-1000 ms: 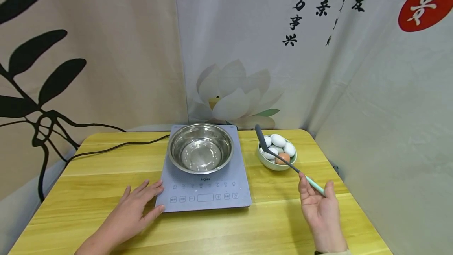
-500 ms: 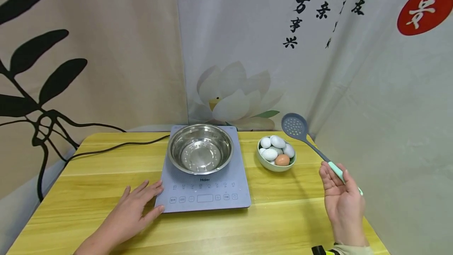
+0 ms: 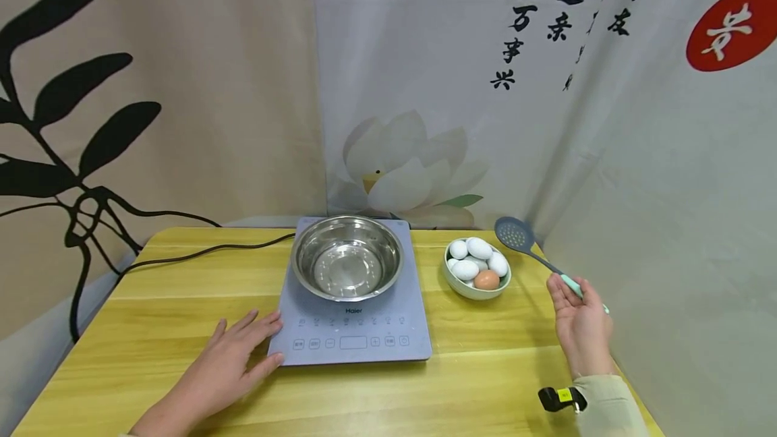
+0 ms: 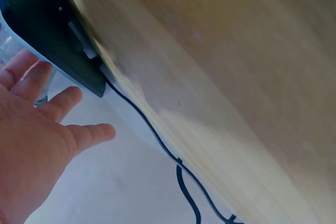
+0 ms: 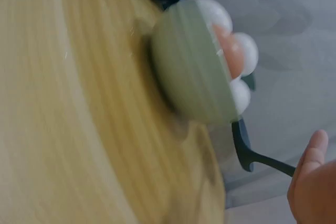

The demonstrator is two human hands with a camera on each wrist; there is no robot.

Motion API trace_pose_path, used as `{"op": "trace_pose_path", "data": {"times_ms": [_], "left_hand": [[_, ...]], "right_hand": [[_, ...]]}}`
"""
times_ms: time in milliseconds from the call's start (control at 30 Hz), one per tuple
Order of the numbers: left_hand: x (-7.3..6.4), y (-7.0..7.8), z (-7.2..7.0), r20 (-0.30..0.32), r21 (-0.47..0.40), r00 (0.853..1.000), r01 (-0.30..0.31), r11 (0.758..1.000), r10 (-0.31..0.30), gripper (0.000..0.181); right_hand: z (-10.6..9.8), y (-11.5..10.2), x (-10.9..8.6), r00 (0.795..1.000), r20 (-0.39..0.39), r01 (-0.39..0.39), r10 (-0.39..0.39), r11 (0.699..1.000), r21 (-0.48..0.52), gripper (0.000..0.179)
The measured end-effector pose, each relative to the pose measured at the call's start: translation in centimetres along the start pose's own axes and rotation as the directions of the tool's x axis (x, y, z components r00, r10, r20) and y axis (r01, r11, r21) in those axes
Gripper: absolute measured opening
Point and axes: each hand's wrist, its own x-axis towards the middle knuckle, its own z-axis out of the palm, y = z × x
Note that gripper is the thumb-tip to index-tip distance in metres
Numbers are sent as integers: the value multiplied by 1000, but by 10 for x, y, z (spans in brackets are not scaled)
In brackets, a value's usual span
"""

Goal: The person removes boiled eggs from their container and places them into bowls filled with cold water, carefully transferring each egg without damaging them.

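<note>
My right hand [image 3: 583, 322] pinches the mint-green handle of a grey slotted skimmer [image 3: 514, 233] between thumb and fingers. The perforated head points away, past the right side of a pale green bowl [image 3: 476, 294]. Several white eggs [image 3: 466, 270] and a brown egg [image 3: 487, 280] fill that bowl; in the right wrist view the brown egg [image 5: 229, 51] shows above its rim. With fingers extended, my left hand [image 3: 212, 369] touches the left edge of a grey induction cooker [image 3: 358, 349]. On the cooker stands a stainless steel basin [image 3: 309, 258], with no food visible inside.
A wooden table [image 3: 146, 315] carries everything. A black power cord [image 3: 212, 248] runs left from the cooker. Curtains [image 3: 243, 86] printed with leaves, a flower and characters hang behind and at the right. A black device [image 3: 561, 398] is strapped at my right wrist.
My right hand has carried the skimmer from over the eggs to the right of the bowl and turned its head into view, then lowered it slightly. My left hand stays at the cooker.
</note>
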Motion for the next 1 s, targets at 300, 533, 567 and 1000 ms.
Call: {"op": "trace_pose_path", "data": {"times_ms": [300,533,567,1000], "left_hand": [[3,2,1,-12,-4,1000,-14,1000,14,57],[4,4,2,-19,-1,1000,-23,1000,22,56],[4,4,2,-18,0,1000,-22,1000,22,56],[3,2,1,-17,-5,1000,-11,1000,11,57]], "right_hand": [[-19,3,34,991,-129,-47,41,998,-47,21],[-40,2,31,986,-129,-119,105,987,-109,30],[-44,2,29,984,-123,-140,126,983,-115,31],[-95,-18,-14,942,-172,-334,289,744,-578,74]]}}
